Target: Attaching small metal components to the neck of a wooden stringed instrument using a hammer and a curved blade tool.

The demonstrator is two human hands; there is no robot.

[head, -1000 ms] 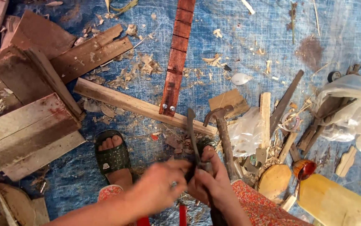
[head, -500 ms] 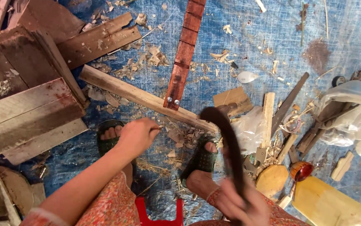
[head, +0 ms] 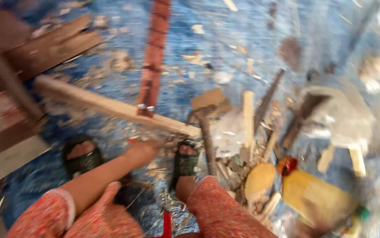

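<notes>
Since half a second back, my left hand (head: 140, 152) has dropped lower, from the pale batten (head: 110, 107) to the chip-littered blue tarp (head: 190, 48) between my two sandals. The dark curved piece that my right hand was swinging is gone from the picture, and so is that hand. The whole view is smeared by head motion, so I cannot tell whether the left fingers are curled on anything or lie slack.

Far to the left of the hand, the stacked old planks (head: 5, 132) close that side off. The left sandal (head: 82, 159) sits just beside the forearm. The batten lies just beyond the fingertips, running slantwise, and the red-brown bolted strip (head: 153, 66) rests on it and runs away from me.

Right of the hand stands the right sandal (head: 184, 162). Just past it the hammer (head: 207, 139) lies with no hand on it, its head near a small wood block (head: 210, 99). Further right, offcuts, a yellow board (head: 315, 198) and a grey sack (head: 342, 117) crowd the ground. Judging by this, the only open room is the strip of tarp between my feet and the stretch beyond the batten.
</notes>
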